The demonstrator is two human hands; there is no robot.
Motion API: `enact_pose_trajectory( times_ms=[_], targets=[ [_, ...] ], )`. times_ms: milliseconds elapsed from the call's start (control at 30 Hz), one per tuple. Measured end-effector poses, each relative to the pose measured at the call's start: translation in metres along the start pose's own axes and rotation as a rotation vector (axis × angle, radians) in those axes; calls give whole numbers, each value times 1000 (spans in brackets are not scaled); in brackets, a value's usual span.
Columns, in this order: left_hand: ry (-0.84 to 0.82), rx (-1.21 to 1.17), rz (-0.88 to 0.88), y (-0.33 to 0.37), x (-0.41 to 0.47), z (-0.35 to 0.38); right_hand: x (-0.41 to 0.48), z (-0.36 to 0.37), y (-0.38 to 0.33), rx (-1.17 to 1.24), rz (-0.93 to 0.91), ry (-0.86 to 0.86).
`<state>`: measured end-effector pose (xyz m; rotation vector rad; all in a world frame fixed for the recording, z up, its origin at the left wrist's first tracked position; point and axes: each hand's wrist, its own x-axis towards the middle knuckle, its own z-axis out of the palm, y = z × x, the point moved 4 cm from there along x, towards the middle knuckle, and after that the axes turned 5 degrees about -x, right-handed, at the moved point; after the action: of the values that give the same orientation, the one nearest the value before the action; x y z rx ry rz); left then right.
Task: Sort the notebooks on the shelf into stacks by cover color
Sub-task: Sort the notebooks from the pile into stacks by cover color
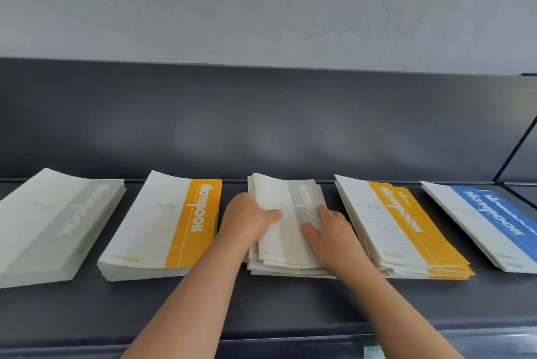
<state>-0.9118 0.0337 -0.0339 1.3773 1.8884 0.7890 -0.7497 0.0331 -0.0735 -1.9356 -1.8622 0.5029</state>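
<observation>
The left hand (247, 217) grips the left edge of the middle grey stack (286, 242), thumb on top, and the right hand (328, 227) lies spread flat on its cover. Just outside each hand sits an orange stack (162, 227) and a second orange stack (401, 230), both reading "Notebook". Farther out on the shelf (261, 306) are a far grey stack (49, 222) and a blue stack (488, 225).

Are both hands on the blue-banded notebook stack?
No, the left hand and right hand are on the middle grey-banded stack; the blue-banded stack lies untouched at far right.

Five notebook stacks (162, 227) along dark shelf (261, 306)
</observation>
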Motion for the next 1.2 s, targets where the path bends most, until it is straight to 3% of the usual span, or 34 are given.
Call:
enact_pose_trajectory(
  times_ms=[367,533,633,767,867,967,1067,1200],
  targets=[
    [-54,-395,-53,-6,-4,6,-11,-5,-2,172,-51,-51],
    [-52,-520,124,-7,-19,-6,-10,-17,-6,477,43,-92],
    [-39,-553,282,-2,-32,-21,-4,-39,-16,760,-42,-39],
    [-2,-448,420,2,-35,-33,-12,-57,-28,731,-222,108],
    [-32,-405,419,-1,-39,-28,-23,-47,-20,703,-226,102],
    [-69,-474,449,3,-45,-29,-30,-54,-22,828,-272,98],
    [43,-625,487,26,-55,-47,-28,-82,-39,1012,-334,179],
    [256,-714,386,62,-60,-57,-15,-102,-59,1035,-141,238]
  ],
)
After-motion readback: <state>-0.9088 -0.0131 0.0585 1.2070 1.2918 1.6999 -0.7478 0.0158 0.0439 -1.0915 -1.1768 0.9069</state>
